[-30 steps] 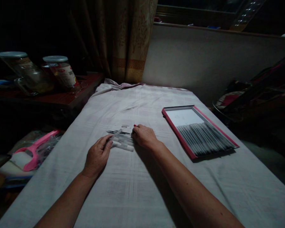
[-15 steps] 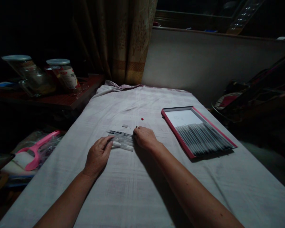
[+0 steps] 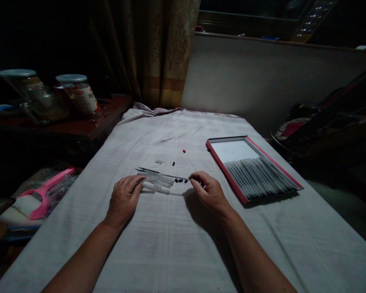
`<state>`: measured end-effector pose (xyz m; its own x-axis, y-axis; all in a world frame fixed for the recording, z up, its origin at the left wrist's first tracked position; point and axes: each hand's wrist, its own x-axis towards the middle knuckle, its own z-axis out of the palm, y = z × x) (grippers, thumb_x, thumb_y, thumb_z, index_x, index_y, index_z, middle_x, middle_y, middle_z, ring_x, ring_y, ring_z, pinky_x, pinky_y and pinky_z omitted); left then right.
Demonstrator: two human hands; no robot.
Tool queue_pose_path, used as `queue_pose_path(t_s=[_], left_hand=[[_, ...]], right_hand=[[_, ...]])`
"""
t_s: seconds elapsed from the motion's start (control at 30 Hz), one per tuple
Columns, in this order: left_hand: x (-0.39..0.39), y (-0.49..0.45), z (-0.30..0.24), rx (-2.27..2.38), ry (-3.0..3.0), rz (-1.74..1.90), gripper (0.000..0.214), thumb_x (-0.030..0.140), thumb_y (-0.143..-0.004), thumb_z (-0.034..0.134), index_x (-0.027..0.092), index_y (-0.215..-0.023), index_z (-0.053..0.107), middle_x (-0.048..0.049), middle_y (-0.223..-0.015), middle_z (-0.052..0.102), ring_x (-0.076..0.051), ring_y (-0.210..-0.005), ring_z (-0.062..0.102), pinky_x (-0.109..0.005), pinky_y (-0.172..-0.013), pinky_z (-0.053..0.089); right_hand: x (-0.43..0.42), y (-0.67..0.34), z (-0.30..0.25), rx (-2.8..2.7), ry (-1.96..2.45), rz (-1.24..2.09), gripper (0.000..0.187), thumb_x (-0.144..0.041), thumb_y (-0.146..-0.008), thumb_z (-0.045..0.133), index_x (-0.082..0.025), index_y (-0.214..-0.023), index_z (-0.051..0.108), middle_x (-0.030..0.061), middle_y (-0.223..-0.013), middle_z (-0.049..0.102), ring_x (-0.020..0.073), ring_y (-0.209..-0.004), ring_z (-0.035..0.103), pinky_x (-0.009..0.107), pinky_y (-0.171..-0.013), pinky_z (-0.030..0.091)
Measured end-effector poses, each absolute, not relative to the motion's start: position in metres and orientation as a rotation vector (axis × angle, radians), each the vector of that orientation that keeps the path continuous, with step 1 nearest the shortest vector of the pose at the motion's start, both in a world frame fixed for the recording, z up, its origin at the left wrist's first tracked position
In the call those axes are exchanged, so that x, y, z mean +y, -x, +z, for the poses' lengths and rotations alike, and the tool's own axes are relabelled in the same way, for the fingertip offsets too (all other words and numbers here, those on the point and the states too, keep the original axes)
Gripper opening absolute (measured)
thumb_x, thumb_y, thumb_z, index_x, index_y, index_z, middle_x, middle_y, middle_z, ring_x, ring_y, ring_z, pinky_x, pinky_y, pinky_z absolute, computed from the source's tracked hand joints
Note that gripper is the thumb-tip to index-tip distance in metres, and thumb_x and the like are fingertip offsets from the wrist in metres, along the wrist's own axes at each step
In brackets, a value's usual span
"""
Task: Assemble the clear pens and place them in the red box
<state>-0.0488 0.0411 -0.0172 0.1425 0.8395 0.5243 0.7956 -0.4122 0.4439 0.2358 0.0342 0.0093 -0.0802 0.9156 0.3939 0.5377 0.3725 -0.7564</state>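
A small pile of clear pen barrels and thin refills [image 3: 156, 180] lies mid-table on a pale cloth. My left hand [image 3: 124, 199] rests at the pile's left end, fingers curled over the nearest barrel. My right hand [image 3: 209, 192] sits to the right of the pile, thumb and forefinger pinched near several small black caps [image 3: 181, 180]. What the pinch holds is too small to make out. One more black cap [image 3: 173, 163] and a tiny red cap [image 3: 184, 151] lie farther back.
A red-edged shallow box [image 3: 228, 143] with a row of several pens stands at the right. Two lidded jars [image 3: 76, 93] sit on a dark side table at the left. A pink-handled tool [image 3: 45, 191] lies below it. Curtain and wall close the far end.
My right hand has drawn back from the pile's right end toward me and to the right, uncovering black caps. A red cap it held one second ago now lies on the cloth. The left hand stayed.
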Motion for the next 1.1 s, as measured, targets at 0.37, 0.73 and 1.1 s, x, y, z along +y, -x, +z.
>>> queue_pose_path(t_s=[0.37, 0.73, 1.1], left_hand=[[0.039, 0.047, -0.017, 1.652, -2.383, 1.135, 0.024, 0.029, -0.095, 0.046, 0.024, -0.107, 0.067, -0.0047, -0.101, 0.073, -0.022, -0.096, 0.064, -0.037, -0.087, 0.046], [0.028, 0.036, -0.005, 1.509, -2.605, 1.106, 0.022, 0.021, -0.094, 0.05, 0.023, -0.111, 0.065, -0.0055, -0.099, 0.072, -0.023, -0.096, 0.064, -0.039, -0.088, 0.043], [0.026, 0.031, -0.011, 1.477, -2.385, 1.214, 0.024, 0.031, -0.097, 0.047, 0.021, -0.111, 0.064, -0.0063, -0.098, 0.074, -0.022, -0.091, 0.068, -0.037, -0.085, 0.053]], right_hand=[[0.032, -0.236, 0.012, -1.818, 1.268, 0.523, 0.015, -0.023, -0.087, 0.054, -0.019, -0.086, 0.068, 0.0051, -0.083, 0.07, 0.0172, -0.075, 0.064, 0.027, -0.069, 0.048], [0.035, -0.221, 0.019, -1.852, 1.178, 0.647, 0.013, -0.024, -0.086, 0.058, -0.02, -0.083, 0.069, 0.004, -0.077, 0.07, 0.0154, -0.068, 0.061, 0.027, -0.065, 0.047], [0.047, -0.244, 0.011, -1.846, 1.437, 0.522, 0.023, -0.026, -0.088, 0.054, -0.02, -0.103, 0.071, 0.0089, -0.099, 0.072, 0.0195, -0.086, 0.067, 0.031, -0.073, 0.051]])
